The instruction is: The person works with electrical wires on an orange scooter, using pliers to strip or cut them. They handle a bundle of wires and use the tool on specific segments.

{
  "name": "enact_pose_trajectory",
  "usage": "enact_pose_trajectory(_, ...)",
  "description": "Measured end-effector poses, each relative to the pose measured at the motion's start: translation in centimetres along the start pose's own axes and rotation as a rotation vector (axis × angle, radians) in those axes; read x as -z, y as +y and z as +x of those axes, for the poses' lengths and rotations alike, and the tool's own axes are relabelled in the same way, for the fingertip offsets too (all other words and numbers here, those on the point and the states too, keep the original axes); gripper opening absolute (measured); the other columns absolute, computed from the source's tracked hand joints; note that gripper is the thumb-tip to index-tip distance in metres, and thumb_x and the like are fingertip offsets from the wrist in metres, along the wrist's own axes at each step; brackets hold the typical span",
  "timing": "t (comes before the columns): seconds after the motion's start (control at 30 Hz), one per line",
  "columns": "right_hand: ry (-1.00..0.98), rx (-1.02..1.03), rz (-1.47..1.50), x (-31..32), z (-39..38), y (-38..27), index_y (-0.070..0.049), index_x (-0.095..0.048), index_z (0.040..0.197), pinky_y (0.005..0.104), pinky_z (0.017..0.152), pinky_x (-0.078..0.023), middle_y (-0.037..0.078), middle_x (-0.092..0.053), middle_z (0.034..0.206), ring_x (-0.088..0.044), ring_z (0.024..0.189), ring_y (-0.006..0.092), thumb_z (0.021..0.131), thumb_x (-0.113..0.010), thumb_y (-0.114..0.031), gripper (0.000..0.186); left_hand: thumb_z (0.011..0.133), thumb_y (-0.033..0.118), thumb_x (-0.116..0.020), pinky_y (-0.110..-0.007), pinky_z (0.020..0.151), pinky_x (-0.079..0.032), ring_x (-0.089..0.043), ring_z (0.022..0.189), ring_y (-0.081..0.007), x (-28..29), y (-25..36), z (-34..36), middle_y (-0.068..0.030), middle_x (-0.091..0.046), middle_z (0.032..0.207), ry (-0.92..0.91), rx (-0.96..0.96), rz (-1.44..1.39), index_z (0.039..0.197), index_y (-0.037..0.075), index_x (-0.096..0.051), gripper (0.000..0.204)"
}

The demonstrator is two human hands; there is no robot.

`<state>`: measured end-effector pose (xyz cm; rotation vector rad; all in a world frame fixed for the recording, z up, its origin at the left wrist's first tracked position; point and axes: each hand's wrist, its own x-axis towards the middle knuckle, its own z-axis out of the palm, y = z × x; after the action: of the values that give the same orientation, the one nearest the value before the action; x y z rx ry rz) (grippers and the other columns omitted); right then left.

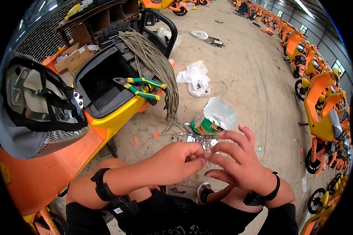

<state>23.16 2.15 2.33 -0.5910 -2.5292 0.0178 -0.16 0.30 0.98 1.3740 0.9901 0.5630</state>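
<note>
Green, lettered packet (pixel 208 122) sits beyond a closely curled left hand (pixel 178 159) and a loosely spread right hand (pixel 239 161).

At six o'clock, a black cloth shirt (pixel 172 221) bears pale scrawled print on its front; the short black left sleeve (pixel 86 219) shows at seven, the matching right sleeve (pixel 280 219) between four and five. A broad black wrist strap (pixel 102 186) sits toward eight, a narrower black wristband (pixel 276 186) with a dark block (pixel 254 199) at four. A pale-and-dark shoe (pixel 201 189) shows past five.
</note>
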Motion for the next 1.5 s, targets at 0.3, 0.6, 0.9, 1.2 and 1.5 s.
enact_pose_trajectory(0.3, 0.001, 0.144, -0.045, 0.4, -0.8, 0.1, -0.010, -0.071, 0.097, 0.0499, 0.100, -0.042, 0.002, -0.064, 0.089, -0.063, 0.097, 0.0201, 0.077, -0.071, -0.017, 0.022, 0.098, 0.018, -0.062, -0.023, 0.066, -0.045, -0.052, 0.075, -0.0049, 0.4, 0.3, 0.3, 0.0014, -0.062, 0.082, -0.242, 0.106, -0.141, 0.102, 0.001, -0.066, 0.018)
enact_pose_trajectory(0.6, -0.269, -0.524, 0.766, -0.9, -1.1, 0.1, -0.004, -0.066, 0.090, 0.0338, 0.080, -0.047, 0.005, -0.061, 0.080, -0.062, 0.080, 0.0239, 0.090, -0.069, -0.012, 0.008, 0.090, 0.008, -0.063, -0.033, 0.064, -0.048, -0.060, 0.073, -0.0239, -1.1, -0.9, -0.4, -0.0056, -0.059, 0.081, 0.123, -0.587, 0.696, 0.104, 0.005, -0.063, 0.014)
enact_pose_trajectory(0.9, -0.327, -1.180, 1.709, -1.2, -0.9, 0.1, 0.002, -0.063, 0.095, 0.0301, 0.084, -0.049, 0.002, -0.057, 0.077, -0.061, 0.081, 0.0183, 0.098, -0.052, -0.010, 0.017, 0.085, 0.008, -0.065, -0.037, 0.064, -0.048, -0.059, 0.073, -0.0244, -1.8, -0.2, -0.7, -0.0060, -0.056, 0.079, 0.285, -0.829, 0.998, 0.103, 0.005, -0.064, 0.018)
enact_pose_trajectory(1.2, -0.068, -0.384, 0.391, -1.1, -0.8, 0.2, -0.010, -0.066, 0.102, 0.0450, 0.098, -0.041, 0.004, -0.064, 0.094, -0.062, 0.097, 0.0251, 0.083, -0.078, -0.024, 0.027, 0.102, 0.018, -0.061, -0.023, 0.061, -0.045, -0.055, 0.072, -0.0045, 0.0, -0.1, 0.6, 0.0017, -0.062, 0.082, 0.000, 0.027, -0.100, 0.106, 0.001, -0.062, 0.018)
enact_pose_trajectory(1.5, 0.032, 0.023, -0.186, -0.4, -0.6, -0.8, -0.017, -0.071, 0.099, 0.0560, 0.108, -0.029, -0.003, -0.063, 0.098, -0.059, 0.110, 0.0210, 0.076, -0.072, -0.017, 0.023, 0.100, 0.021, -0.061, -0.026, 0.061, -0.044, -0.052, 0.071, -0.0063, -0.5, -1.3, 0.7, 0.0019, -0.060, 0.079, -0.040, -0.008, -0.073, 0.098, 0.001, -0.065, 0.020)
